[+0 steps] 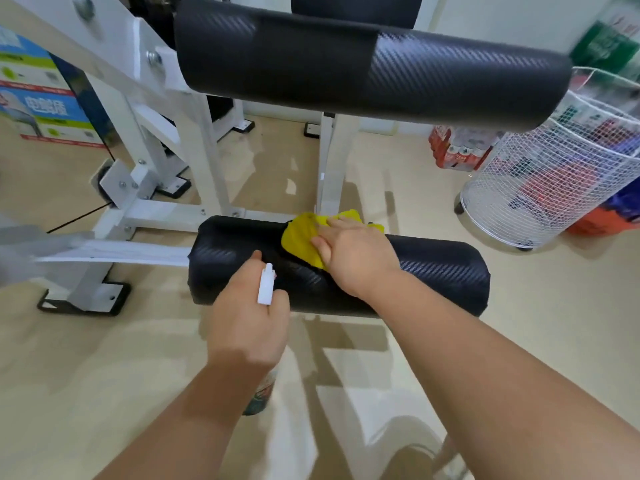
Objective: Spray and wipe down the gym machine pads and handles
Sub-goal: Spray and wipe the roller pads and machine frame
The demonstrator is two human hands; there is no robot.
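1. Both hands are at work. Our left hand (247, 317) is curled around the spray bottle (266, 285), with its white nozzle aimed at the lower pad (433, 271). Our right hand (353, 254) lies flat with straight fingers and presses the yellow cloth (301, 242) onto the top of that pad.
2. We judge the task to be mid-course, since the cloth sits near the middle of the lower pad and both of its ends are uncovered.
3. What seems left is the rest of this pad, the upper pad (346, 64) and the handles. Nothing tells us whether the upper pad is already cleaned.
4. We see no handles in this view. The bottle's body is mostly hidden behind our left hand and wrist, and its label is blurred. We cannot tell whether the trigger is squeezed or whether any spray lies on the pad. The white frame (194, 150) is cut off at the left edge.
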